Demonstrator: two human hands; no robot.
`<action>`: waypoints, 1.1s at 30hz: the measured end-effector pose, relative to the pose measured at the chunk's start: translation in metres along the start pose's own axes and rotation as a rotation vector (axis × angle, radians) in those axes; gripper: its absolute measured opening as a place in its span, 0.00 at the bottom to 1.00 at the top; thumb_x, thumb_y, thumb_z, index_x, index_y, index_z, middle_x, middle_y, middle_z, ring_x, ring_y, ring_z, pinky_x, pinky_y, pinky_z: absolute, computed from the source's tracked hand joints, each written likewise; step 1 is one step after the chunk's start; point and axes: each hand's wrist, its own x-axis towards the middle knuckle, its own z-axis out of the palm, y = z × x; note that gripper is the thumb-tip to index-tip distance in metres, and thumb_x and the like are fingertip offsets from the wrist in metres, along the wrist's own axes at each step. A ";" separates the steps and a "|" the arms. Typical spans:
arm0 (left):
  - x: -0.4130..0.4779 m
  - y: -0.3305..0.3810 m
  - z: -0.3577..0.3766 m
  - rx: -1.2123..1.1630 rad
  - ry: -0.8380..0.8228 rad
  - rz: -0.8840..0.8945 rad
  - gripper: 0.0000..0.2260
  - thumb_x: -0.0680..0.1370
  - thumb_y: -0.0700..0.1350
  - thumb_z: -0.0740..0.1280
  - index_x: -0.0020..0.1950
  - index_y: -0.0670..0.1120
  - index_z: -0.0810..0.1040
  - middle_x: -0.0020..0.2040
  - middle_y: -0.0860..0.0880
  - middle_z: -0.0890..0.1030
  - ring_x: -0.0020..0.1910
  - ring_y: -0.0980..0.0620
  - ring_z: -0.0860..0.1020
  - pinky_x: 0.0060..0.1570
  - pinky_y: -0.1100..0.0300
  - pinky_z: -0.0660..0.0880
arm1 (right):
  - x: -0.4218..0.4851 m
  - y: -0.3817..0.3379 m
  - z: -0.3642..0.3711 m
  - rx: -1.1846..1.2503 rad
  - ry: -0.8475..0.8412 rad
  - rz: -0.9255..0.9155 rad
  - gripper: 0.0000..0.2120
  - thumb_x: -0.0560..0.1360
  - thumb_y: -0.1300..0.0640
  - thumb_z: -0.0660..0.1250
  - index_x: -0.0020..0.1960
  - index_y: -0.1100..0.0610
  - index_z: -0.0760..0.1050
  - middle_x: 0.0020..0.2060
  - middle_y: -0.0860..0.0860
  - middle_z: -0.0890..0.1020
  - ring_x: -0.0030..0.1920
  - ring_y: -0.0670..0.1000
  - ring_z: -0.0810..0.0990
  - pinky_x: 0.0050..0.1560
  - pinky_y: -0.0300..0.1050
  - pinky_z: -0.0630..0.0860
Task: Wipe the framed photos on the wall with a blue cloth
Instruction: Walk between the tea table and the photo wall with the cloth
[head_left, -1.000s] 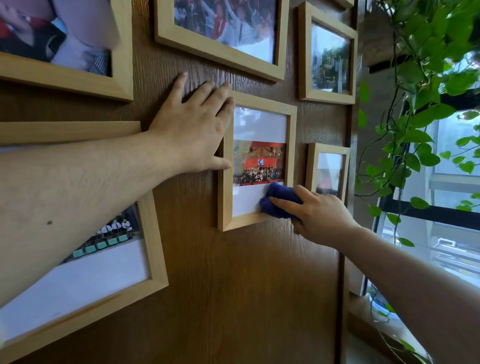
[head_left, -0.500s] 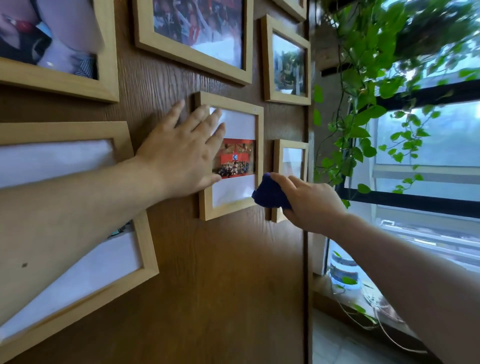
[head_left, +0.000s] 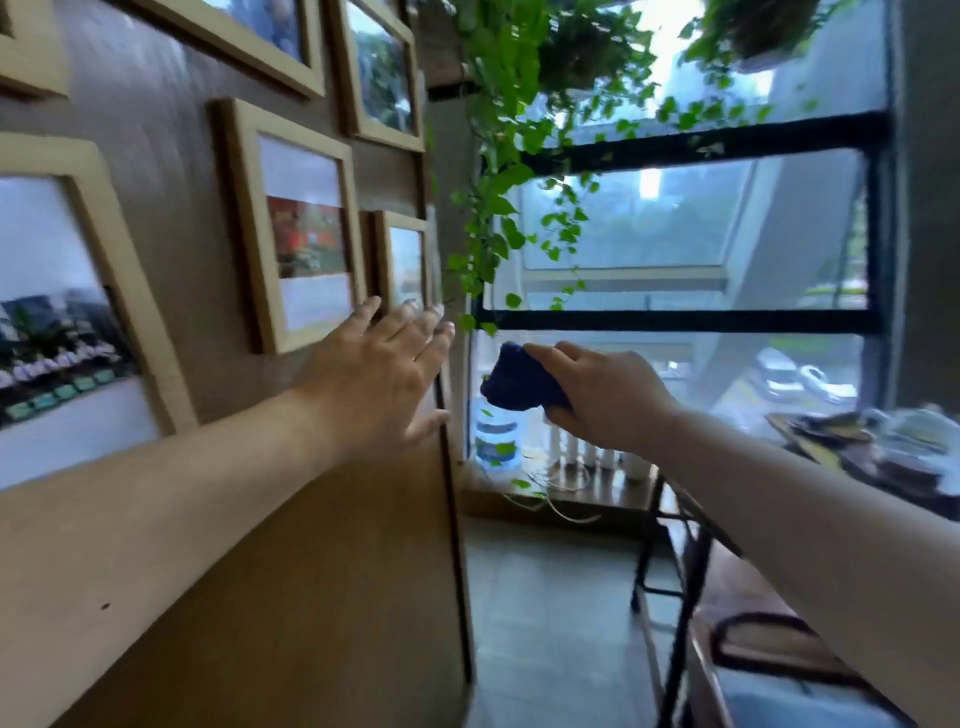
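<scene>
Cloth (head_left: 519, 382) sits bunched in our right hand (head_left: 602, 397), fingers clamped on it, off the wall; left hand (head_left: 379, 379) spread flat. Small frame (head_left: 402, 260) (blurred) seems unwiped yet.

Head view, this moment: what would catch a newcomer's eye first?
Two bare forearms reach in from below: the left hand spread open near the wooden wall's edge, the right hand gripping a bunched blue cloth clear of the wall. Light wooden frames fill the left, and trailing green vines hang before the window.
</scene>
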 end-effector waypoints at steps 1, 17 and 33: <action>0.002 0.012 0.000 -0.039 0.018 0.021 0.37 0.74 0.65 0.55 0.74 0.40 0.62 0.74 0.39 0.67 0.72 0.40 0.65 0.69 0.40 0.64 | -0.018 0.004 -0.003 0.020 -0.004 0.023 0.29 0.72 0.49 0.64 0.71 0.52 0.61 0.54 0.51 0.79 0.41 0.60 0.80 0.32 0.46 0.69; 0.041 0.309 -0.089 -0.421 0.181 0.552 0.36 0.73 0.65 0.58 0.72 0.40 0.67 0.72 0.39 0.69 0.71 0.39 0.67 0.70 0.40 0.64 | -0.373 0.085 -0.075 -0.052 -0.219 0.540 0.28 0.67 0.49 0.68 0.65 0.55 0.69 0.56 0.53 0.81 0.45 0.59 0.82 0.35 0.48 0.74; -0.017 0.592 -0.171 -0.572 0.098 0.917 0.40 0.73 0.68 0.47 0.76 0.43 0.59 0.76 0.42 0.64 0.75 0.43 0.61 0.72 0.42 0.61 | -0.723 0.086 -0.121 -0.048 -0.376 1.098 0.28 0.68 0.47 0.66 0.66 0.50 0.68 0.57 0.48 0.78 0.50 0.56 0.81 0.41 0.51 0.78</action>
